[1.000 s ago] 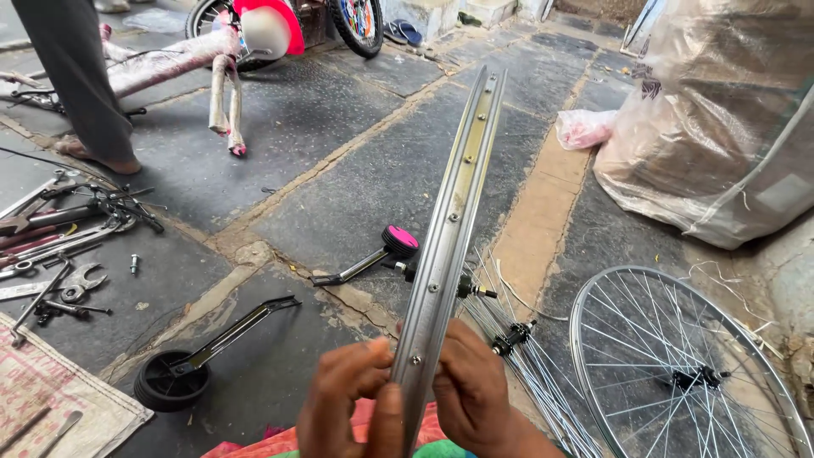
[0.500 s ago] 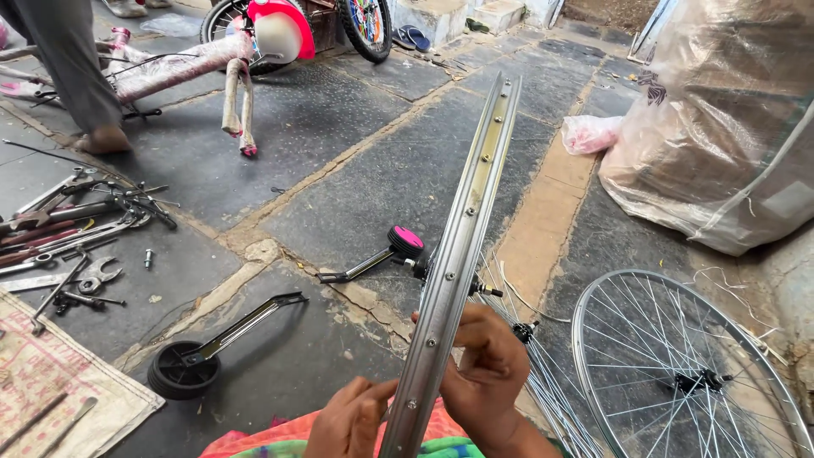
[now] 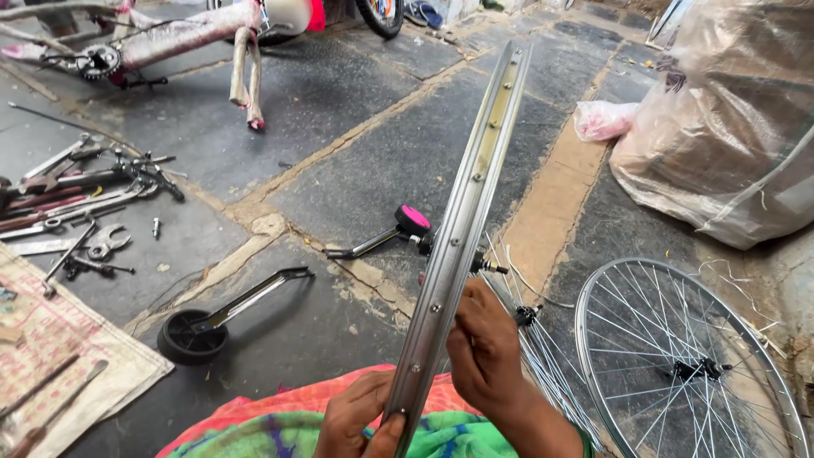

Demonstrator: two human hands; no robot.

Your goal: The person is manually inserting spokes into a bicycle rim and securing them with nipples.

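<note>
Steel rim [image 3: 462, 229] stands edge-on, gripped low by left hand [image 3: 360, 416]. Right hand [image 3: 482, 343] has moved up since earlier, fingers pinched against the rim's right flank.

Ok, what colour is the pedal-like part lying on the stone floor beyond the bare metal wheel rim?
Pink on black, the small pedal-like part shows best in the head view.

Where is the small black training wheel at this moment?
In the head view, the training wheel lies on the stone floor at lower left, to the left of the rim that both hands hold, between the patterned mat and the pink pedal.
</note>
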